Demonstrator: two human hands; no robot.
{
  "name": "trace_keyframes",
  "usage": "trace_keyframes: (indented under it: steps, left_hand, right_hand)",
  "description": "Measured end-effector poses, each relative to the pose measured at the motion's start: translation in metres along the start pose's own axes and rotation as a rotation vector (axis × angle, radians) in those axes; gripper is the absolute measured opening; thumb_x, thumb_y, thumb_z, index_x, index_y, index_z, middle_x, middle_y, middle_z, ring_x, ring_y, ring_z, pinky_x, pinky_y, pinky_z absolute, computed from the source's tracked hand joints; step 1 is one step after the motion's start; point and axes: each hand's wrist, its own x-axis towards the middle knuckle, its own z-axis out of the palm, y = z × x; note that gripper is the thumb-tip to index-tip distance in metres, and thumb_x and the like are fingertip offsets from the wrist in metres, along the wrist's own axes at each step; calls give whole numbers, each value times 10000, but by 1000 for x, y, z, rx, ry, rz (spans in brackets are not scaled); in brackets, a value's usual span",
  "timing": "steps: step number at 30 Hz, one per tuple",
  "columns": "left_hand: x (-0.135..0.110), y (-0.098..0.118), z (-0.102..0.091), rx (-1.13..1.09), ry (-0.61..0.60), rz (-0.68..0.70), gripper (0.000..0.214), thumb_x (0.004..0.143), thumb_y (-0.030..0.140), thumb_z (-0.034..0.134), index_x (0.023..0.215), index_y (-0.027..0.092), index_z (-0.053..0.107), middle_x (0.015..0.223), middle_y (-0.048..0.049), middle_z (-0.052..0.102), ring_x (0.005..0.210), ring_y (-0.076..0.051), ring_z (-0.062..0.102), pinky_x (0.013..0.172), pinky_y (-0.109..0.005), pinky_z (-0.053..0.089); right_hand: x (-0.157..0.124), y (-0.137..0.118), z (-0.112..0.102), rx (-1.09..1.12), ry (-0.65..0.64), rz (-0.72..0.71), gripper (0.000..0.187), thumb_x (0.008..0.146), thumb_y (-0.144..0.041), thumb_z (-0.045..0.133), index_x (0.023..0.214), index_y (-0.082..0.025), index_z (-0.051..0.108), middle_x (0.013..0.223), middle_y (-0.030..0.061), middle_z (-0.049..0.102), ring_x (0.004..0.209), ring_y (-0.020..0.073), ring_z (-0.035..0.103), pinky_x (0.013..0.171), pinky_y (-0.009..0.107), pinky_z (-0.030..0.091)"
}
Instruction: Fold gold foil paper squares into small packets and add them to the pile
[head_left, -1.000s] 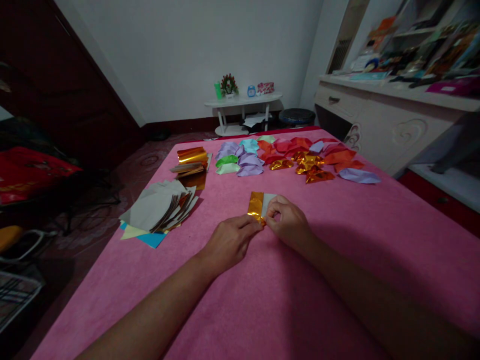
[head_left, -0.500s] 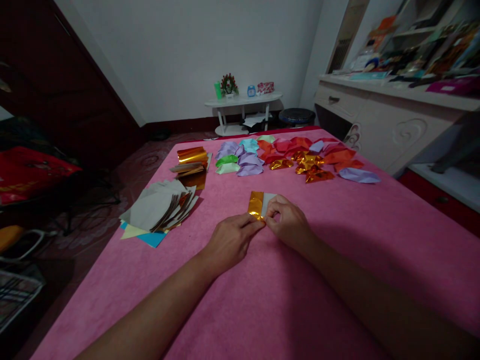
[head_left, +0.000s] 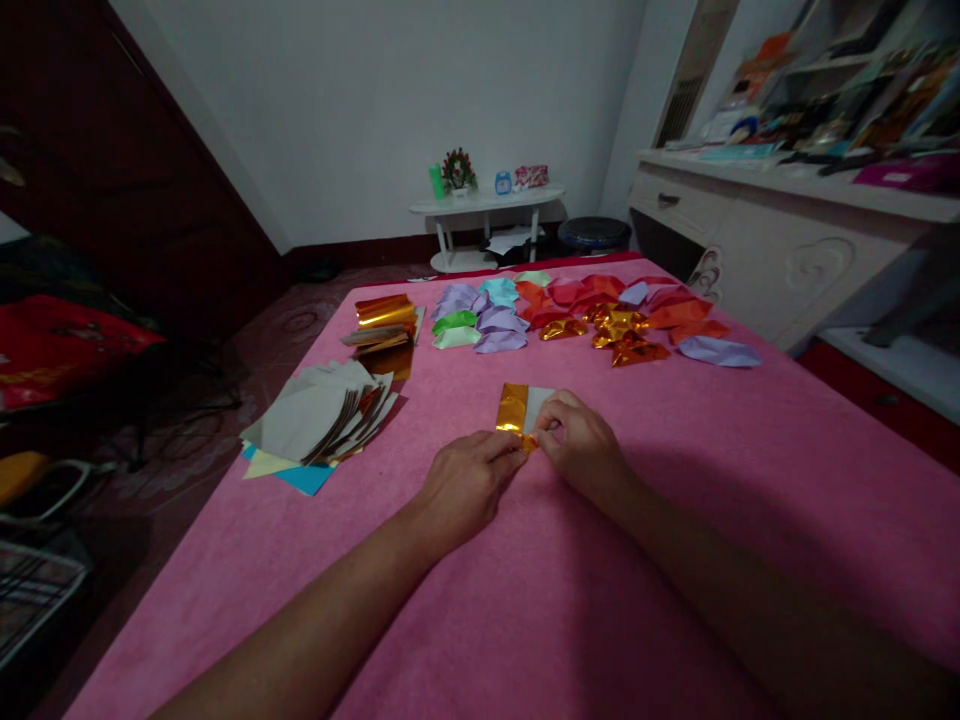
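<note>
A small sheet of gold foil paper (head_left: 513, 408), partly folded with its grey-white back showing on the right, lies on the pink tabletop (head_left: 465, 610). My left hand (head_left: 474, 478) rests at its lower left, fingers closed on the near edge. My right hand (head_left: 576, 440) pinches the near right corner between thumb and forefinger. That corner's fold is partly covered by fingertips. Farther back are folded gold foil pieces (head_left: 616, 328), lilac folded pieces (head_left: 501, 328) and red folded pieces (head_left: 592, 292).
To the left lies a fanned stack of grey-backed sheets (head_left: 311, 405) over blue paper (head_left: 309, 480). Behind it is a stack of gold sheets (head_left: 386, 312). A white side table (head_left: 487, 203) stands by the wall, and a white dresser (head_left: 780, 230) is on the right.
My right fingers have lifted slightly off the table edge of the sheet, and a small gold fold now shows between both hands' fingertips. My left hand has shifted slightly left.
</note>
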Motion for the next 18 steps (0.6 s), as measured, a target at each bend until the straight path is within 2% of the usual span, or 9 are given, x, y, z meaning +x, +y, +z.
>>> trace_keyframes:
  steps: [5, 7, 10, 12, 15, 18]
  left_hand:
    - [-1, 0, 0, 10, -4, -1, 282, 932, 189, 429, 1145, 214, 612, 1176, -33, 640, 998, -189, 603, 857, -331, 511]
    - [-1, 1, 0, -2, -4, -2, 290, 938, 196, 414, 1145, 209, 616, 1163, -37, 643, 994, -187, 602, 851, -330, 510]
    - [0, 3, -2, -45, 11, -14, 286, 936, 224, 421, 1126, 202, 633, 1147, -43, 644, 983, -187, 598, 854, -331, 502]
    - [1, 3, -4, -82, 28, -39, 272, 930, 279, 448, 1089, 204, 655, 1113, -44, 648, 960, -188, 595, 842, -331, 497]
    - [5, 3, -6, -145, 50, -97, 274, 924, 348, 467, 991, 215, 696, 1025, -41, 647, 909, -179, 586, 780, -312, 489]
    - [10, 2, -5, -193, 72, -158, 272, 914, 361, 488, 906, 222, 722, 954, -44, 632, 884, -177, 571, 734, -296, 470]
  right_hand:
    - [5, 2, -2, -112, -26, 13, 86, 731, -122, 530, 700, -202, 533, 792, 3, 530, 673, 142, 514, 612, 266, 358]
    - [10, 5, -2, -154, 4, 15, 96, 741, -116, 523, 756, -207, 549, 842, 17, 552, 719, 158, 536, 630, 274, 373]
    - [23, 12, 0, -127, 110, -23, 122, 775, -146, 533, 877, -197, 576, 986, 59, 586, 921, 200, 553, 777, 293, 412]
    - [34, 15, 3, -79, 159, -32, 161, 832, -231, 528, 971, -178, 590, 1067, 84, 601, 1009, 217, 543, 866, 314, 405]
    - [49, 15, 8, -33, 129, 20, 295, 883, -388, 497, 1053, -173, 606, 1038, 79, 649, 944, 208, 581, 832, 317, 424]
    - [55, 9, 11, -42, 69, -14, 300, 851, -448, 539, 960, -194, 655, 933, 46, 679, 857, 187, 602, 762, 293, 421]
